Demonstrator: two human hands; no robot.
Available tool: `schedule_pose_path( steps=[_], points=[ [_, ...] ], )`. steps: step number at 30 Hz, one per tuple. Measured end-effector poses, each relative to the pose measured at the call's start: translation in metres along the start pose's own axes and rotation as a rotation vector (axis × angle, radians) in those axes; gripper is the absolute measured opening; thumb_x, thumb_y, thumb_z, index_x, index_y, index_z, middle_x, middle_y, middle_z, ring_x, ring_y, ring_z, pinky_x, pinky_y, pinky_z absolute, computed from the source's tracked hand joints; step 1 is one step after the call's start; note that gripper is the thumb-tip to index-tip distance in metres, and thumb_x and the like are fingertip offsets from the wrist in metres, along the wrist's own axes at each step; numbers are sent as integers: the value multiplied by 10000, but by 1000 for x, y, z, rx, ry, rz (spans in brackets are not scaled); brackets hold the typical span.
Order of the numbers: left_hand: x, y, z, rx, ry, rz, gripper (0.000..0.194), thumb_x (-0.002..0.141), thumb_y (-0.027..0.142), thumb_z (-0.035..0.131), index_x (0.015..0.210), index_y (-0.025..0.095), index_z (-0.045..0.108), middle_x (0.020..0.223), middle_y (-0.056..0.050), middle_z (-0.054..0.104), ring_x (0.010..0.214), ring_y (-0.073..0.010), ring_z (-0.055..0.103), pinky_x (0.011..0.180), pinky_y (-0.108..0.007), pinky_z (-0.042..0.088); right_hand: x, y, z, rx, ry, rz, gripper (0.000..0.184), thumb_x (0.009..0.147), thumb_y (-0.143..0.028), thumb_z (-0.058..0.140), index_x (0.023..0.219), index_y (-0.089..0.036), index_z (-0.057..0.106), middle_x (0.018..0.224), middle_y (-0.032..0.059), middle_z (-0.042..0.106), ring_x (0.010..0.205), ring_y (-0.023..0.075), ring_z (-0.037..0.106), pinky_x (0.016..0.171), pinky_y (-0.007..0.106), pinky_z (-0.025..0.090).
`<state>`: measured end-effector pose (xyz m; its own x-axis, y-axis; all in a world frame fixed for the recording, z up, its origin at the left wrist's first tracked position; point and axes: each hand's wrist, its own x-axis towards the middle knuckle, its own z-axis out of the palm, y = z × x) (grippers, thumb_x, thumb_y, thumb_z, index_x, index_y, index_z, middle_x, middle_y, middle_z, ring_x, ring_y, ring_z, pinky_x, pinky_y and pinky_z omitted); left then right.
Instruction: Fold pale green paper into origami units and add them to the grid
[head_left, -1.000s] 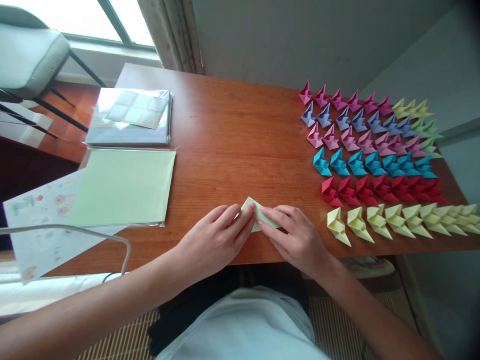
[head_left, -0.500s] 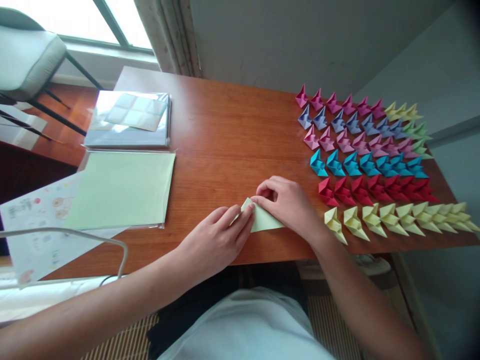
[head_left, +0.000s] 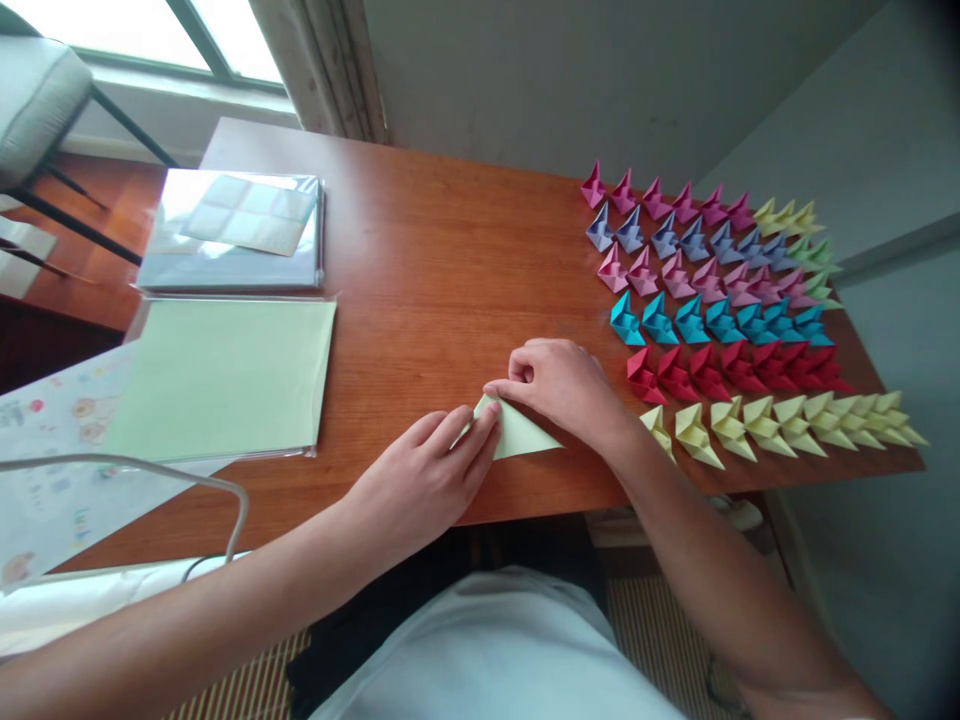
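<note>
A pale green sheet of origami paper, folded to a triangle [head_left: 521,436], lies on the wooden table near its front edge. My left hand [head_left: 429,462] holds down its left part, fingers close together and covering that side. At the top corner, the thumb of my right hand [head_left: 564,385] presses on the paper, with the other fingers curled in. Several folded paper pieces stand in rows to the right; the pale yellow row [head_left: 766,428] is nearest my right forearm, which partly overlaps its first piece.
Left on the table [head_left: 420,260] lie a light green paper pack [head_left: 225,375], a plastic-wrapped pack [head_left: 225,268] with a squared card on top, and a printed sheet [head_left: 60,470]. A pale cable [head_left: 187,475] crosses there. Red [head_left: 705,370] and blue [head_left: 690,318] folded rows stand right.
The view has shifted slightly, so the table items sit a little further left. My right thumb has moved slightly to the top corner, baring more of the triangle.
</note>
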<state>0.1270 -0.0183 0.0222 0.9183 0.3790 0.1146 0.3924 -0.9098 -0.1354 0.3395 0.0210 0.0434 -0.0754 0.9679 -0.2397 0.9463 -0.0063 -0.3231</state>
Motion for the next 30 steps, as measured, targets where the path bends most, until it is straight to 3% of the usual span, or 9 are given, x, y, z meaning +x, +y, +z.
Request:
schedule_pose_path(
  steps=[7, 11, 18, 21, 23, 26, 28, 30],
  points=[
    [-1, 1, 1, 20, 20, -4, 441, 969, 95, 415, 1365, 61, 604, 1464, -157, 571, 1178, -288, 570, 944, -385, 493, -1, 4, -30, -231, -279, -34, 334, 854, -536, 683, 688, -246, 706, 735, 12, 716, 679, 176, 612, 560, 290, 257],
    [-1, 1, 2, 9, 19, -2, 439, 974, 101, 405, 1359, 60, 611, 1469, -156, 567, 1181, -294, 569, 946, -390, 495, -3, 10, -42, -334, -432, -49, 271, 799, -470, 759, 676, -234, 708, 720, 25, 715, 695, 191, 647, 571, 279, 282],
    [1, 0, -2, 2, -8, -7, 447, 970, 97, 407, 1369, 51, 602, 1474, -165, 562, 1167, -284, 582, 944, -382, 503, -17, 17, -51, -446, -518, -84, 171, 747, -331, 819, 809, -242, 687, 837, 17, 741, 776, 216, 679, 567, 289, 277],
    [2, 1, -3, -16, -17, -19, 441, 976, 105, 407, 1367, 57, 604, 1480, -155, 559, 1182, -282, 579, 945, -381, 505, -30, 18, -52, -398, -482, -118, 106, 794, -165, 733, 836, -230, 662, 914, 16, 738, 842, 206, 679, 587, 287, 296],
    [2, 1, -4, -25, -32, -33, 439, 981, 112, 407, 1374, 67, 599, 1492, -143, 550, 1181, -280, 582, 934, -381, 511, -40, 19, -47, -317, -390, -130, 121, 880, -128, 614, 828, -229, 655, 920, 14, 731, 873, 195, 674, 620, 287, 319],
    [3, 3, -7, -37, -69, -58, 439, 986, 121, 415, 1388, 70, 582, 1513, -145, 526, 1195, -282, 581, 923, -384, 518, -55, 18, -27, -167, -200, -59, 150, 960, -275, 580, 829, -232, 641, 904, 10, 707, 843, 189, 656, 633, 289, 336],
    [5, 5, -11, -56, -103, -77, 438, 988, 123, 415, 1394, 72, 571, 1526, -153, 508, 1208, -284, 580, 918, -391, 526, -63, 17, -10, -133, -105, -6, 187, 906, -351, 676, 794, -222, 599, 851, 14, 674, 815, 202, 635, 625, 291, 338],
    [7, 8, -15, -92, -144, -106, 436, 987, 118, 409, 1391, 81, 569, 1532, -154, 500, 1214, -286, 583, 912, -403, 536, -69, 16, 4, -92, -31, -8, 193, 874, -307, 718, 794, -219, 567, 855, 14, 655, 832, 208, 620, 641, 290, 353]
  ],
)
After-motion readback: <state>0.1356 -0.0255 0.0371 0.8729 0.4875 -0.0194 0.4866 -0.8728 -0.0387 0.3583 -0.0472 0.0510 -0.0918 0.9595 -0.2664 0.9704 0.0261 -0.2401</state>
